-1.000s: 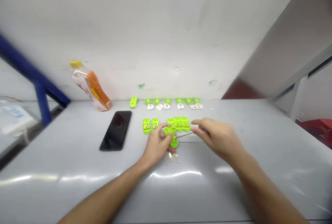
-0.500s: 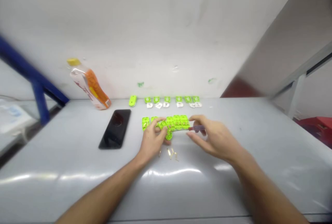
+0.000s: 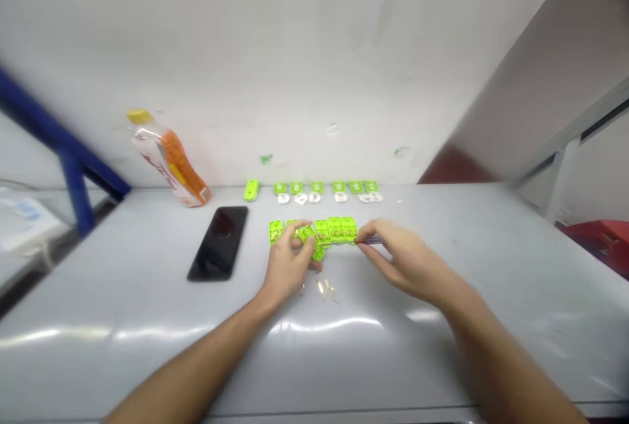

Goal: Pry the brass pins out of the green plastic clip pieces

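My left hand (image 3: 287, 257) is closed on a bright green plastic shell (image 3: 308, 234), pinched between thumb and fingers; a rounded green part (image 3: 318, 253) shows just below the thumb. In my right hand (image 3: 405, 250), thumb and forefinger grip a slim screwdriver (image 3: 374, 239) with a translucent purple handle, its thin shaft pointing left towards the held shell. Behind and between the hands stands a row of green shells (image 3: 336, 230) with small brass-coloured parts inside. Several loose brass strips (image 3: 323, 289) lie on the table in front of my left hand.
Along the wall are smaller green pieces (image 3: 339, 186), white pieces (image 3: 341, 198) and a closed green case (image 3: 251, 190). A black phone (image 3: 219, 244) lies left of my left hand. Further back, a bottle with a yellow cap (image 3: 171, 162) stands on the grey table (image 3: 147, 358).
My right thumb and forefinger have closed together around the front of the screwdriver's handle, where they were apart before. My left hand has barely shifted, still holding the green shell.
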A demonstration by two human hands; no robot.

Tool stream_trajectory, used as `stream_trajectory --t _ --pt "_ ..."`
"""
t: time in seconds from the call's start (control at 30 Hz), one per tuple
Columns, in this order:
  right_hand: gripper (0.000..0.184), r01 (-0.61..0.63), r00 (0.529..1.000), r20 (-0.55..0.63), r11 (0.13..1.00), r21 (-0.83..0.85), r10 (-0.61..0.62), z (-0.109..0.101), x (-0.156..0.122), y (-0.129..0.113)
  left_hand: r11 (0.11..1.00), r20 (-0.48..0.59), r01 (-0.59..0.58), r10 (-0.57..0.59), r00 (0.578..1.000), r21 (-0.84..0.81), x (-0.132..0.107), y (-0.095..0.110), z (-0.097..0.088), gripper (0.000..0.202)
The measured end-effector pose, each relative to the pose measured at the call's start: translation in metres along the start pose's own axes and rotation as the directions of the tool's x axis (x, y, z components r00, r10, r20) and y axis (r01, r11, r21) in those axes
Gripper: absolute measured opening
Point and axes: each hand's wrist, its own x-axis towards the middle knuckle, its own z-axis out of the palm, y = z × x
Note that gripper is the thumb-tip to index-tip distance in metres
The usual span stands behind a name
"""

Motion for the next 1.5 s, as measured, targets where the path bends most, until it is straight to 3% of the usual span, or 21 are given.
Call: stream_trajectory --t 0.07,0.27,0.33,0.5,0.63,1.03,1.23,1.4,1.5 --pt "0.013 -0.029 1.000 0.002 0.999 -0.014 0.029 0.000 0.000 0.003 1.000 -0.005 -0.006 0.006 1.000 -0.006 0.001 -0.001 0.000 0.038" --pt "0.037 -0.081 0.991 -0.120 0.962 -0.260 0.051 0.011 0.002 0.009 1.000 -0.016 -0.019 0.019 1.000 -0.023 0.002 -0.003 0.000 0.037" --pt "0.037 -0.111 0.987 -0.137 0.968 -0.226 0.081 0.011 0.002 0.007 0.999 -0.028 -0.030 0.030 0.999 -0.026 0.002 -0.003 -0.001 0.040" --pt "0.016 -0.118 0.990 -0.078 0.992 0.033 0.120 0.004 0.001 0.001 0.999 -0.040 -0.025 0.024 0.999 -0.029 0.004 -0.003 -0.003 0.041" --pt "0.016 -0.097 0.993 -0.060 0.991 0.088 0.102 0.002 -0.001 -0.001 0.999 -0.046 -0.017 0.015 0.999 -0.039 0.005 -0.002 -0.003 0.041" --pt "0.016 -0.053 0.998 -0.026 0.995 0.085 0.056 0.007 0.001 -0.003 0.999 -0.026 -0.032 0.032 0.999 -0.012 0.003 0.000 -0.003 0.039" --pt "0.038 -0.040 0.987 -0.161 0.973 -0.226 0.003 0.015 0.001 0.000 0.998 -0.039 -0.058 0.058 0.998 0.022 0.000 0.000 -0.002 0.039" --pt "0.023 0.009 1.000 0.009 1.000 -0.013 -0.009 0.010 0.000 -0.006 0.998 -0.069 -0.062 0.064 0.996 0.029 0.003 -0.003 -0.002 0.041" --pt "0.015 0.008 1.000 0.003 0.999 -0.050 -0.008 0.011 0.001 -0.003 0.999 -0.071 -0.050 0.051 0.996 0.013 0.004 -0.004 -0.003 0.042"
